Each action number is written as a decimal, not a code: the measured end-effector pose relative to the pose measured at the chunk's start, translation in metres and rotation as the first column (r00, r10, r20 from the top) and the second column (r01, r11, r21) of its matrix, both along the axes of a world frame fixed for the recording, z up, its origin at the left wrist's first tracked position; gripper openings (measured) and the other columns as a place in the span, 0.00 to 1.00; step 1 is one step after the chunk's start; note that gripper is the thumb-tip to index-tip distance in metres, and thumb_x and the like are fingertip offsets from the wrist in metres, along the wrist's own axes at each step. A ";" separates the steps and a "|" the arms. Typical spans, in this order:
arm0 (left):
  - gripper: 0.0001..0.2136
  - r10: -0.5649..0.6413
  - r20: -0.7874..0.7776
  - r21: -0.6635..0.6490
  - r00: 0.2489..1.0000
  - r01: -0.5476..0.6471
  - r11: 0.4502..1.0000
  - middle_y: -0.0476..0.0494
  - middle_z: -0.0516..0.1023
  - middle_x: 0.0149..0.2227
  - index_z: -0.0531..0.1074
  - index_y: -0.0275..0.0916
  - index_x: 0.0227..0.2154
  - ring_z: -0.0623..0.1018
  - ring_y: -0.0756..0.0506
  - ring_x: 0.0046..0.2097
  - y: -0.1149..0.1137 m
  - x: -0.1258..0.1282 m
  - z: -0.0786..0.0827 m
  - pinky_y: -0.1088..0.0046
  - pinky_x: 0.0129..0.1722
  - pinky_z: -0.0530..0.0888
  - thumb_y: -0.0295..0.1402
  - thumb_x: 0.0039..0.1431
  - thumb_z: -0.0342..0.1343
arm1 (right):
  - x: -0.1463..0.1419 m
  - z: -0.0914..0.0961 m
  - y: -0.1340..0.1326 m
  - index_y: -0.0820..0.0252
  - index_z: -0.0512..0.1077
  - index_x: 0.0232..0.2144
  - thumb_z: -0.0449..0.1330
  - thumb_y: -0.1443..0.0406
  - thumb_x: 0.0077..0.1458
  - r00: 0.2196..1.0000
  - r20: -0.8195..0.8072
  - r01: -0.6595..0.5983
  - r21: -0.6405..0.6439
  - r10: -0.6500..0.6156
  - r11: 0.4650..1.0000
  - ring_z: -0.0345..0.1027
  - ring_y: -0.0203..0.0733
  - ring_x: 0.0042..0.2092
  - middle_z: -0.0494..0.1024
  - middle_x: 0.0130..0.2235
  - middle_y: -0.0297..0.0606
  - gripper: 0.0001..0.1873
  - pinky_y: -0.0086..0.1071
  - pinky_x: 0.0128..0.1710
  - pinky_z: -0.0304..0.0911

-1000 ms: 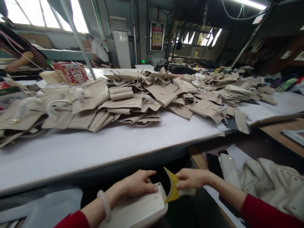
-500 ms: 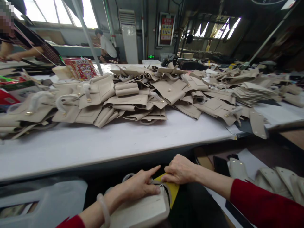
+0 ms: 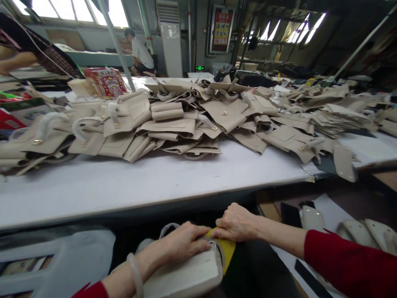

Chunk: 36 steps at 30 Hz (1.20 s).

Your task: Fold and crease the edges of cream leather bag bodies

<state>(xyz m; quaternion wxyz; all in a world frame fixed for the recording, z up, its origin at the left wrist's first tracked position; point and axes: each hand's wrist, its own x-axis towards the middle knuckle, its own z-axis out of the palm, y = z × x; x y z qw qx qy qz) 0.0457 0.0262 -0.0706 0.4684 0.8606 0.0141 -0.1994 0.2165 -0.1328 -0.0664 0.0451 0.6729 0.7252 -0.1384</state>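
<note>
A cream bag body [image 3: 186, 271] with a rounded edge lies low in the middle, in front of me. My left hand [image 3: 182, 240] grips its far end, thumb on top and fingers curled over the edge. Against that end is a bright yellow sheet [image 3: 228, 252], with a curved beige strip [image 3: 221, 250] between it and the bag. My right hand [image 3: 234, 223] is closed in a fist, thumb pressed on the yellow sheet's upper part. Its fingertips are hidden. A clear-wrapped bag handle [image 3: 169, 229] shows behind my left hand.
Beige bag pieces [image 3: 173, 128] are heaped across the white table [image 3: 124, 186] ahead. To the right lie cream flaps [image 3: 356, 234] and a black piece [image 3: 290, 216]. A grey plastic stool [image 3: 89, 252] stands at lower left. Two people are farther back.
The outstretched index finger of my left hand has come down onto the bag's end near the yellow sheet. My right hand stays closed in nearly the same place. The view has shifted slightly.
</note>
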 end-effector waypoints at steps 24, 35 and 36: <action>0.21 0.010 0.039 -0.007 0.999 -0.009 1.000 0.44 0.83 0.39 0.78 0.46 0.44 0.77 0.43 0.36 -0.003 -0.007 -0.015 0.71 0.38 0.67 0.49 0.66 0.44 | -0.026 -0.008 -0.015 0.59 0.77 0.30 0.38 0.48 0.68 0.981 -0.012 0.190 -0.129 -0.193 0.973 0.77 0.49 0.30 0.82 0.28 0.45 0.35 0.33 0.28 0.53; 0.22 0.056 0.008 -0.018 0.998 -0.056 0.998 0.43 0.83 0.43 0.78 0.49 0.47 0.79 0.37 0.43 0.009 -0.011 -0.002 0.67 0.44 0.68 0.55 0.58 0.53 | -0.066 -0.012 -0.023 0.55 0.75 0.37 0.41 0.53 0.69 0.928 0.049 0.372 -0.050 -0.370 0.927 0.77 0.51 0.33 0.82 0.33 0.44 0.25 0.35 0.30 0.53; 0.24 0.103 0.008 -0.030 0.995 -0.103 0.994 0.43 0.82 0.47 0.77 0.49 0.50 0.78 0.36 0.46 0.019 -0.016 -0.001 0.66 0.47 0.68 0.56 0.57 0.54 | -0.067 -0.012 -0.022 0.54 0.75 0.36 0.43 0.54 0.69 0.928 0.055 0.372 -0.031 -0.370 0.928 0.76 0.50 0.33 0.82 0.33 0.42 0.23 0.35 0.30 0.53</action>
